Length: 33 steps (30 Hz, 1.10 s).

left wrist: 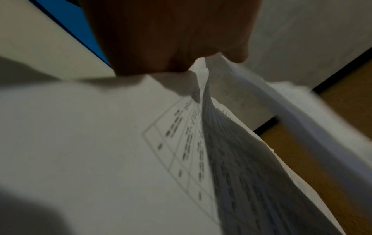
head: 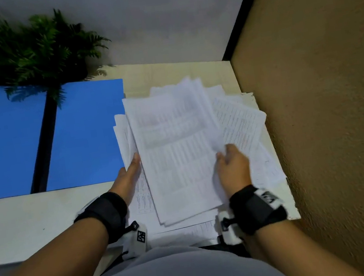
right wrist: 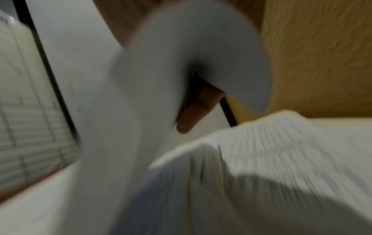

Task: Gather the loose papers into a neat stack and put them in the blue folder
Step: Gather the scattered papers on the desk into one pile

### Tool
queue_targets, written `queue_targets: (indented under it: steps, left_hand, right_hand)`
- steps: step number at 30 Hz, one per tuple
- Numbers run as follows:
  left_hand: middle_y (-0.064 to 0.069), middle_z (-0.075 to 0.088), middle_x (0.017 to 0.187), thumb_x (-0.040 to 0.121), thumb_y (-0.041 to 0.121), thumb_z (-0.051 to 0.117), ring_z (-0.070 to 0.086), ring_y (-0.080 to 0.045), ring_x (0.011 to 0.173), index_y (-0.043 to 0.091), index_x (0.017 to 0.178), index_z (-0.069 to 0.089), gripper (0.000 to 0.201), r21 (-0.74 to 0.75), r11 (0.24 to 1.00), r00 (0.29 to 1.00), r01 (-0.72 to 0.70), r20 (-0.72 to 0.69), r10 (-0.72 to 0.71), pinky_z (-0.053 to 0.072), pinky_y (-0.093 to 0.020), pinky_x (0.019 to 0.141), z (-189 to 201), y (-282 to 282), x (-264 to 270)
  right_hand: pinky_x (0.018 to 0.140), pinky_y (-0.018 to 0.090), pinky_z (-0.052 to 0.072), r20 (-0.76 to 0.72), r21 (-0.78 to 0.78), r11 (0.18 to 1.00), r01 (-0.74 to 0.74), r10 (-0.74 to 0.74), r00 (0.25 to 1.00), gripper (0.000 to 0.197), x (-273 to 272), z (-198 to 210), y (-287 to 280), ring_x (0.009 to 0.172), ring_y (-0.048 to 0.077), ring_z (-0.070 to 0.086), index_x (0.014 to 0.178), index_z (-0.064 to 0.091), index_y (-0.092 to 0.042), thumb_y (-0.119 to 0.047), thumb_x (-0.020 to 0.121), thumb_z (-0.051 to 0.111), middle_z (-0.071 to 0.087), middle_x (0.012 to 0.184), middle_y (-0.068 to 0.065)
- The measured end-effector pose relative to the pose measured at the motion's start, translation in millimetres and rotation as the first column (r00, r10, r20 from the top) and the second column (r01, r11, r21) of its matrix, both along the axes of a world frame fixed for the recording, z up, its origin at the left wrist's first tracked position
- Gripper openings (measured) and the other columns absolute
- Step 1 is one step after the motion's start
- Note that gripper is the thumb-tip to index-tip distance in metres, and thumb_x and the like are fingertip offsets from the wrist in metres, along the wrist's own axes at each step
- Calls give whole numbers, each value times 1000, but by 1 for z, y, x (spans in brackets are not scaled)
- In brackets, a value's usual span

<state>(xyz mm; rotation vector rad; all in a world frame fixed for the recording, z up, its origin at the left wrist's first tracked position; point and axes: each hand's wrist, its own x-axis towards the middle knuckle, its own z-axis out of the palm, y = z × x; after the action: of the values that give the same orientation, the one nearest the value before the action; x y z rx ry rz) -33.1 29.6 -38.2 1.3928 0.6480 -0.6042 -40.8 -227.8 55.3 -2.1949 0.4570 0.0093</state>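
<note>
White printed paper sheets (head: 178,152) are half gathered, some fanned out beneath. Left hand (head: 128,177) and right hand (head: 232,168) pinch the bundle's sides, though blur hides most fingers. Open blue plastic folder (head: 85,134) waits alongside, no papers in it.

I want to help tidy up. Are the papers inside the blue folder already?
No, the papers lie fanned on the table beside the open blue folder.

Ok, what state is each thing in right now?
papers: fanned, uneven, top sheets lifted between both hands
blue folder: open flat, no papers in it
left hand: grips the papers' left edge
right hand: grips the papers' right edge
plant: standing behind the folder
</note>
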Motion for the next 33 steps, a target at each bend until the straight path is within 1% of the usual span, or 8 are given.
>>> queue_targets:
  steps: [3,6,10,12,15,20,23,33]
  left_hand:
    - [17,40,150,62,80,69,34,-11,141,31,153,20,114,83,997,1000,5,19,-7,26,-49,118,-1,-2,-4]
    - [-3,62,130,74,30,80,58,-28,123,23,136,46,71,206,978,997,-3,75,-13,49,-46,100,-7,-2,-6]
    - [-11,63,127,83,-5,65,59,-32,119,16,136,48,60,267,964,996,-8,85,-15,47,-52,103,-6,-5,-7]
    - [-12,61,129,85,-10,63,58,-32,120,14,139,46,62,255,967,996,-19,93,-5,45,-51,106,-5,-6,-8]
    - [-13,61,130,84,-11,63,58,-32,121,13,140,45,64,236,972,996,-17,92,-5,45,-50,106,-5,-5,-8]
    - [-13,62,129,83,-11,64,58,-33,121,13,138,47,63,229,973,997,-16,83,-3,45,-52,105,-8,-4,-7]
    - [-13,62,129,83,-12,63,58,-33,121,15,138,48,63,239,971,996,-30,88,9,46,-50,104,-5,-5,-7]
    - [-14,61,130,87,-11,61,56,-34,123,12,135,50,54,326,945,996,-26,87,-3,46,-42,97,7,-13,-8]
  right_hand:
    - [75,21,36,-236,-103,980,-172,144,961,23,-12,-41,18,95,25,59,109,54,3,-13,102,39,62,110,20]
    - [81,25,40,-335,-142,933,-331,270,903,26,-10,-65,18,102,31,55,96,57,-4,-23,101,40,51,109,13]
    - [94,42,47,-248,-321,940,116,-201,948,21,18,-70,-21,111,25,48,110,59,-26,-31,91,57,47,118,2]
    - [101,49,38,-242,-325,865,381,-466,851,44,26,-63,-55,125,31,40,130,50,-17,-30,90,62,44,134,11]
    - [103,52,41,-357,-166,873,459,-487,797,76,26,-62,-90,127,37,42,136,38,-9,-43,77,73,44,138,17]
    - [87,54,56,-349,263,863,431,-332,876,70,28,-90,-105,95,26,70,97,64,-21,-47,39,95,72,103,-1]
    - [90,38,55,-364,32,947,321,-288,886,43,27,-71,-105,87,18,61,94,58,-16,-35,66,85,65,97,0]
    - [93,43,50,-58,-99,904,417,-423,904,34,14,-13,-110,107,33,62,121,59,-5,-18,90,62,65,117,12]
